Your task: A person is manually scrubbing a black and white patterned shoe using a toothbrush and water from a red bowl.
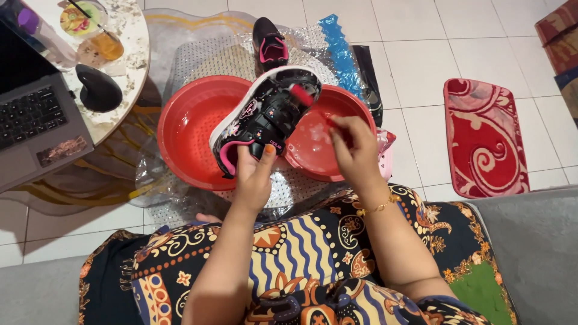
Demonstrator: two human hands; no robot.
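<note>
Black glossy shoe (265,117) clamped in L hand (253,180) grip; R hand (355,153) pinches red brush (304,96) over round red basins (186,129).

A dark, unlit laptop screen (15,57) stands at the far left edge on the round marbled tabletop (129,66), rising above its grey keyboard. A small rectangular brown sticker label (62,150) sits on the laptop's grey palm rest. A crumpled blue plastic wrapper (340,51) lies on the floor behind the red basins.

Two red basins (192,129) crowd the floor; tiles (421,54) beyond lie open.
</note>
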